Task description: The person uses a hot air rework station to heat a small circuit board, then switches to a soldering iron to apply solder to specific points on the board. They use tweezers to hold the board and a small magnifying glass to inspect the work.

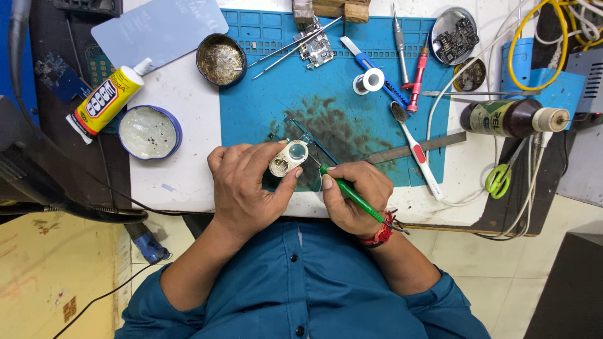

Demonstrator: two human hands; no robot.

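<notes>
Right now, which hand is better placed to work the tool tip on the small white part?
Right. The right hand grips the green-handled tool with its tip toward the small white part, while the left hand is occupied pinching that part.

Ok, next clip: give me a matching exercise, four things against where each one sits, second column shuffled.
Things:
1. green-handled tool
2. small white casing
3. glue tube
4. green scissors

Places:
A. off the blue mat, far left of the bench
B. pinched in the left hand
C. right end of the bench, among the white cables
D. gripped in the right hand

Pairs: 1-D, 2-B, 3-A, 4-C
</notes>
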